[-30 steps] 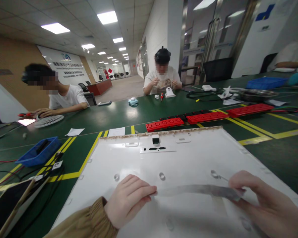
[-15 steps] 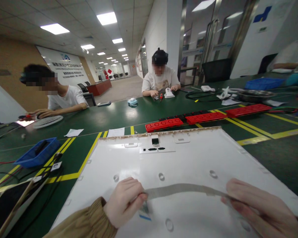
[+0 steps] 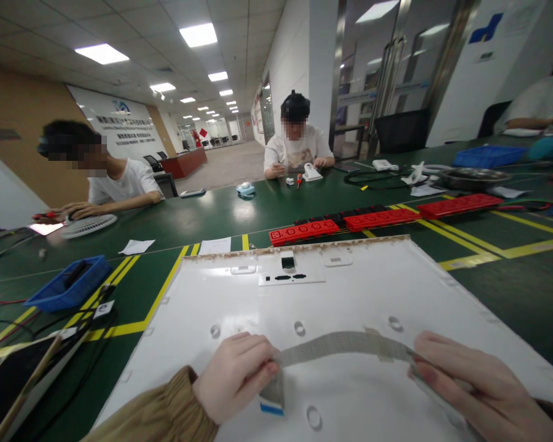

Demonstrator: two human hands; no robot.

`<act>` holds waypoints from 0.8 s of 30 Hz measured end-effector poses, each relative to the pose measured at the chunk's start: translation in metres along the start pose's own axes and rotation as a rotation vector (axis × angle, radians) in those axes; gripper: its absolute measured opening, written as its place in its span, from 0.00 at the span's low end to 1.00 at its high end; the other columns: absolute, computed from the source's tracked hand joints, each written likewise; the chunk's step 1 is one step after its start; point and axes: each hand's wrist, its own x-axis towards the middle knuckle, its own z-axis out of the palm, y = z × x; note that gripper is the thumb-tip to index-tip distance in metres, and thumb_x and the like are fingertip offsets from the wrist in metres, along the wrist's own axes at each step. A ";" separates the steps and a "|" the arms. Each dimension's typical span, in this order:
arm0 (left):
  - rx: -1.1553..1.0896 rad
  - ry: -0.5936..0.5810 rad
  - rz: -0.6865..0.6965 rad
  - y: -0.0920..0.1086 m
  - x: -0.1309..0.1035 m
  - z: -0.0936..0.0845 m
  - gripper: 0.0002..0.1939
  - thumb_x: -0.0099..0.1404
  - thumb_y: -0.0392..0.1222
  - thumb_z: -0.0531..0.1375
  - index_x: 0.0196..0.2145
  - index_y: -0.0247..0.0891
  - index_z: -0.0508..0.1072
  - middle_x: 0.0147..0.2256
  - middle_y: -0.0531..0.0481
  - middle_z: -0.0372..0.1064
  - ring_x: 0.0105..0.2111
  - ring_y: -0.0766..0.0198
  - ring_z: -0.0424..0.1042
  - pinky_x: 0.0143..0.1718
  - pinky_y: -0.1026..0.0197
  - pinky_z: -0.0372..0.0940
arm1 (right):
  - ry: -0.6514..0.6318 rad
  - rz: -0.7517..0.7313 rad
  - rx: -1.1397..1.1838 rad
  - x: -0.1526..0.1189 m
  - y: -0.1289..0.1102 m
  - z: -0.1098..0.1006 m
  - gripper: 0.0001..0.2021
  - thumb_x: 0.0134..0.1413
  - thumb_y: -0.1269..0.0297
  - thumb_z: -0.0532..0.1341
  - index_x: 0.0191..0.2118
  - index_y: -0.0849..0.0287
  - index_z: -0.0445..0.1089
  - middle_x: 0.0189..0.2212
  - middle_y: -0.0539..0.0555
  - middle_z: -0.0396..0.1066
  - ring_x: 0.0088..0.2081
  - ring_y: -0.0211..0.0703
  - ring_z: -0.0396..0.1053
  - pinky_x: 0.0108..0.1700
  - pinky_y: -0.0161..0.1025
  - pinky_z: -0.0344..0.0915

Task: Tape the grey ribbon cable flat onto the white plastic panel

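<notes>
A grey flat ribbon cable (image 3: 341, 345) arches between my two hands above a large white plastic panel (image 3: 239, 307). Pinched near its blue-tipped end, the cable is in my left hand (image 3: 239, 374), which is closed. That end hangs down below the fingers. My right hand (image 3: 479, 380) is closed on the cable's other stretch, which runs on toward the lower right and partly behind the fingers. A piece of pale tape sits on the cable near my right hand. The panel has round bosses and a strip of connector cutouts near its far edge.
Red power strips (image 3: 382, 218) lie beyond the panel. At the left are a blue tray (image 3: 71, 285), black cables and a dark flat panel (image 3: 37, 368) in front. Two people sit across the green table (image 3: 203, 212), another at far right. Another blue tray (image 3: 488, 155) stands there.
The cable has turned a little, so its ribbed face, the tape and the blue end show more. My right hand has moved slightly left. The person opposite has raised a hand from the table.
</notes>
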 end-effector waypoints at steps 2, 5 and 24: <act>0.005 -0.001 0.027 0.001 0.000 -0.001 0.08 0.69 0.36 0.46 0.38 0.37 0.65 0.28 0.50 0.65 0.28 0.65 0.64 0.30 0.64 0.56 | -0.079 -0.021 0.068 0.000 0.001 -0.001 0.15 0.61 0.58 0.53 0.25 0.55 0.68 0.18 0.51 0.65 0.25 0.42 0.68 0.24 0.36 0.64; -0.006 0.014 0.032 0.002 0.000 -0.002 0.09 0.69 0.36 0.46 0.40 0.37 0.65 0.30 0.49 0.67 0.30 0.64 0.65 0.31 0.64 0.57 | -0.084 -0.049 0.101 0.002 0.000 -0.003 0.15 0.61 0.58 0.54 0.25 0.55 0.68 0.18 0.50 0.64 0.24 0.42 0.67 0.26 0.37 0.64; 0.032 0.095 0.136 0.004 0.000 -0.005 0.11 0.68 0.32 0.48 0.45 0.36 0.66 0.32 0.48 0.71 0.31 0.65 0.69 0.31 0.63 0.60 | -0.060 0.009 0.174 -0.002 -0.002 -0.004 0.11 0.60 0.57 0.53 0.38 0.51 0.72 0.22 0.52 0.69 0.27 0.43 0.68 0.26 0.37 0.65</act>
